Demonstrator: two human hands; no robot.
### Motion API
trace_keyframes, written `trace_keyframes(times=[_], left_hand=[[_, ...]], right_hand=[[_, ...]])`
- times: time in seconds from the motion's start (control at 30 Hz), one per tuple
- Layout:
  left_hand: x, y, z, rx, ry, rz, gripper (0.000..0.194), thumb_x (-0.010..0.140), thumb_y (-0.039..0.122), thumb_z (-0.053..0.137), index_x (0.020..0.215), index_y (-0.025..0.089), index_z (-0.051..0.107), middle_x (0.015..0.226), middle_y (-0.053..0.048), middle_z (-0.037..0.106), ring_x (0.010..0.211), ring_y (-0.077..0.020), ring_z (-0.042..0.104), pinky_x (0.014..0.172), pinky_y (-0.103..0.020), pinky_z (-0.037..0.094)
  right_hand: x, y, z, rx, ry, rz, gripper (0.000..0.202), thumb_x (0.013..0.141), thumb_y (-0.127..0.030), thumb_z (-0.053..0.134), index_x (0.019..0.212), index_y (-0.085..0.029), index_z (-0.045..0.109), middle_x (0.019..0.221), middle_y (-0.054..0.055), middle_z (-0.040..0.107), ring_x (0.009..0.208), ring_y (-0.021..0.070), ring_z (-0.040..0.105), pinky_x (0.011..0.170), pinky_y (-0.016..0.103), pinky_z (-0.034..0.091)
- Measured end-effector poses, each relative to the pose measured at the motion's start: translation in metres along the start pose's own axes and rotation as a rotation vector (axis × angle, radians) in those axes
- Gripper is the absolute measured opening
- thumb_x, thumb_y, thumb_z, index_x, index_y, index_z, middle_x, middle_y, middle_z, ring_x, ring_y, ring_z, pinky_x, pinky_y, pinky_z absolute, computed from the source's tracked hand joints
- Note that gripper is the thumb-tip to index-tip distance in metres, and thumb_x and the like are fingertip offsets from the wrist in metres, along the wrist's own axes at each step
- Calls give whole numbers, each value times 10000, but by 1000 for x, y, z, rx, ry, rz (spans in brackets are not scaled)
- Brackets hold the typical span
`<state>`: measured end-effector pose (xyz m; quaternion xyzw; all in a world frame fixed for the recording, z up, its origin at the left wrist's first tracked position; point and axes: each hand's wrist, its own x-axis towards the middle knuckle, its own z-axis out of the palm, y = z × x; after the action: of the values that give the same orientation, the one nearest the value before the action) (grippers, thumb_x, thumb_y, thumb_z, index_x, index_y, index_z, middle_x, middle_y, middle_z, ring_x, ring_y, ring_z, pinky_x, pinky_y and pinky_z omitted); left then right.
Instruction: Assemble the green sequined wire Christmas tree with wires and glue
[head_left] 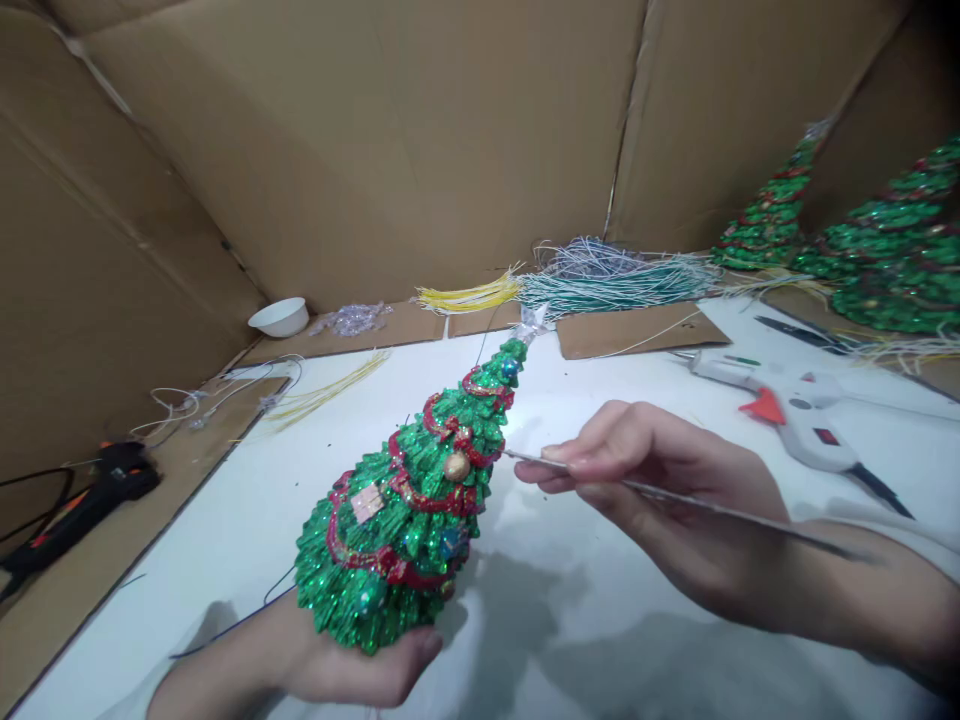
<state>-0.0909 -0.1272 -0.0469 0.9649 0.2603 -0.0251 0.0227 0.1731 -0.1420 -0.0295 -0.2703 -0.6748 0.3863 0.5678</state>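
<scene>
A glittery green Christmas tree figurine (420,500) with red garlands and small baubles leans to the right over the white work surface. My left hand (352,655) grips it at the base from below, most of the fingers hidden behind it. A clear star (532,322) tops the tree. Pinched between the thumb and fingers of my right hand (660,480) is a thin metal tool (690,500). Its tip meets or nearly meets the tree's right side, near a red garland; whether it touches I cannot tell.
A white and orange glue gun (802,415) lies at right, a black glue gun (97,500) at left. Behind are a white bowl (280,317), yellow wires (469,295), green and white wires (615,290), and more trees (772,215). Cardboard walls (375,140) enclose the table.
</scene>
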Motion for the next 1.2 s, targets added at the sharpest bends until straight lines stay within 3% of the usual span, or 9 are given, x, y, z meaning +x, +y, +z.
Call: trace_keyframes(times=[0.23, 0.43, 0.8, 0.97, 1.2], left_hand=[[-1, -4, -2, -253, 31, 1, 289, 809, 353, 358, 792, 279, 637, 754, 52, 691, 685, -140, 574, 775, -155, 472], [-3, -3, -1, -261, 71, -16, 257, 785, 323, 375, 664, 273, 597, 621, 45, 636, 568, -139, 518, 719, -168, 477], [-6, -4, -2, -286, 67, -23, 306, 804, 358, 349, 793, 286, 646, 697, 41, 674, 632, -151, 557, 755, -189, 484], [-3, -5, -3, -271, 141, 51, 406, 849, 354, 290, 830, 300, 692, 822, 32, 715, 699, -166, 575, 733, -199, 496], [3, -6, -7, -281, 174, 116, 419, 877, 328, 304, 743, 278, 699, 723, 34, 709, 674, -143, 582, 734, -156, 493]], right_hand=[[0, -1, 0, 6, -16, 22, 187, 811, -45, 574, 893, -213, 579, 876, 4, 636, 900, 146, 661, 825, 313, 574], [0, -4, -2, -32, -36, 11, 202, 806, -40, 574, 907, -215, 582, 888, 6, 635, 895, 151, 662, 802, 308, 581], [-3, -4, -1, -14, -27, 6, 201, 804, -37, 574, 897, -216, 576, 887, 13, 637, 905, 165, 669, 810, 320, 582], [-2, -8, -2, -31, -54, -11, 217, 801, -29, 572, 899, -222, 566, 883, 18, 618, 898, 176, 680, 782, 297, 591], [-3, -7, -3, -53, -67, -46, 249, 796, -11, 563, 915, -230, 555, 895, 19, 610, 905, 180, 681, 778, 295, 590]])
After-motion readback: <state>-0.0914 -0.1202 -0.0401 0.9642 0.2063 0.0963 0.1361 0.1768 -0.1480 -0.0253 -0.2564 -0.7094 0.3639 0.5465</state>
